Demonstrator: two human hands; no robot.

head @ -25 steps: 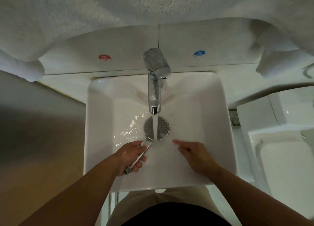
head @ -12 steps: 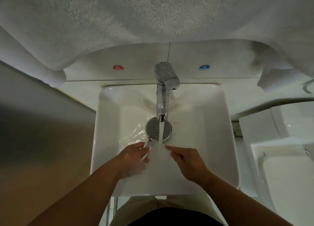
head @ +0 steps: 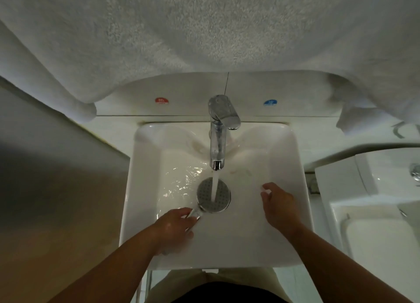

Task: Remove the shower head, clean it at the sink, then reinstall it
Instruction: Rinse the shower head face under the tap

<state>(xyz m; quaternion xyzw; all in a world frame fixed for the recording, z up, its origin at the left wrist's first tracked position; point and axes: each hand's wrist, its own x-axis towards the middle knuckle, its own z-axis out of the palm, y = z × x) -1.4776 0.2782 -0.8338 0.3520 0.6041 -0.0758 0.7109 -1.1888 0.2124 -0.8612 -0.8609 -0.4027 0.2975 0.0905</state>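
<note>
While the tap point(head: 218, 139) runs, the shower head point(head: 223, 197) lies low in the middle of the sink point(head: 227, 260), nozzle face up, with the stream of water point(head: 214, 182) landing just left of the face's centre. The left hand point(head: 175, 223) grips the handle toward the front-left of the basin, fingers curled round it. The handle's far end is hidden under the hand. The right hand point(head: 278, 202) holds nothing; its fingers are loosely spread over the right side of the basin, well apart from the head.

This looks like the cleaning step, midway through the task: the head is off its mount and being rinsed, and reinstalling is yet to come. The next move probably calls for the free hand to return and rub the nozzle face — or for the left wrist to tilt the head so the stream sweeps the whole disc. The wet handle may slip, so a firm grip matters.

Compared with half a second ago, the right hand has drawn away: its fingertips were then near the middle of the basin, just beside the left hand and the handle. The head remains under the stream, and the left hand's hold is unchanged. A white towel point(head: 204, 29) hangs above the back edge.
</note>
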